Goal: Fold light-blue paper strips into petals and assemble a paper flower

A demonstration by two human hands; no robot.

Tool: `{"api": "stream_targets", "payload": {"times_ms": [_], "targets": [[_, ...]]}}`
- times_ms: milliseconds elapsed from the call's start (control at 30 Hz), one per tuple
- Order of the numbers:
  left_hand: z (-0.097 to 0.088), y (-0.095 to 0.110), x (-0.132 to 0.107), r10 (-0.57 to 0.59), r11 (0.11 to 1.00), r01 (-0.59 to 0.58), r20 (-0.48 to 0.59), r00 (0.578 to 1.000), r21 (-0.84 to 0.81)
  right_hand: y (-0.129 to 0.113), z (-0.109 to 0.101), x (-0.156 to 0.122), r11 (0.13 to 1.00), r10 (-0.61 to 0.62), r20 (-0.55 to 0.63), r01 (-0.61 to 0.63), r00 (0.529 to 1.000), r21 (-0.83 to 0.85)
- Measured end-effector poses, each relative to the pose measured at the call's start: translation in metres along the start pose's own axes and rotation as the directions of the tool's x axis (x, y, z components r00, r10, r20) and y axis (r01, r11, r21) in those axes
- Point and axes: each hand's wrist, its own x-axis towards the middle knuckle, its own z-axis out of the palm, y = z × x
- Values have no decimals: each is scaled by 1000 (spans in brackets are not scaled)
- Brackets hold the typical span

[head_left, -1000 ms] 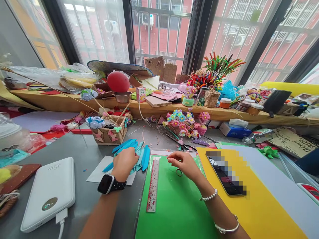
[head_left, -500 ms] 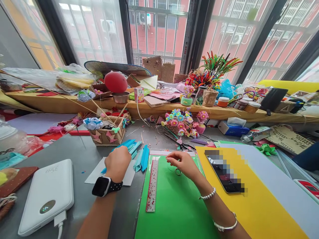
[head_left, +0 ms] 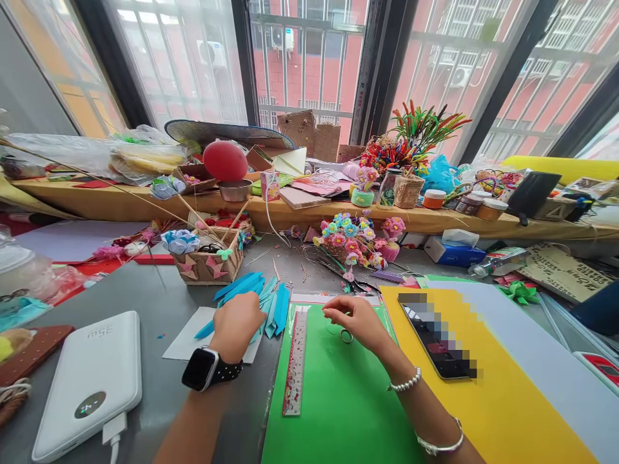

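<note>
Windows with bars run behind a long wooden shelf (head_left: 120,203) crowded with craft things, and a grey table (head_left: 159,303) lies below it; on that table the left hand (head_left: 236,322), a black watch (head_left: 202,368) at its wrist, is curled over a pile of blue paper pieces (head_left: 271,303) lying on a white sheet (head_left: 186,341), though whether it grips any I cannot tell; the right hand (head_left: 355,319) hovers half open over a green sheet (head_left: 338,399), fingers bent, holding nothing I can see, just above a small metal ring (head_left: 346,335); a ruler (head_left: 296,361) lies between the hands; beyond them, a woven basket (head_left: 210,264) holds a pale paper flower (head_left: 180,240) and scissors; a smaller basket (head_left: 338,248) holds bright paper flowers.
</note>
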Motion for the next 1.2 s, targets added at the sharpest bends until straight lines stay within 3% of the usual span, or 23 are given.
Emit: {"api": "stream_targets", "payload": {"times_ms": [400, 900, 1067, 1200], "targets": [[4, 1, 3, -10, 999, 9, -11, 1000, -42, -2, -1, -1, 1000, 18, 10, -18, 1000, 0], [16, 11, 4, 60, 996, -64, -57, 997, -67, 0, 1, -1, 1000, 12, 35, -13, 999, 17], [20, 6, 10, 56, 994, -60, -50, 997, -86, -1, 1, -1, 1000, 15, 39, -15, 999, 7], [14, -2, 13, 6, 995, -10, -43, 999, -102, -2, 1, -1, 1000, 22, 38, -22, 999, 8]]}}
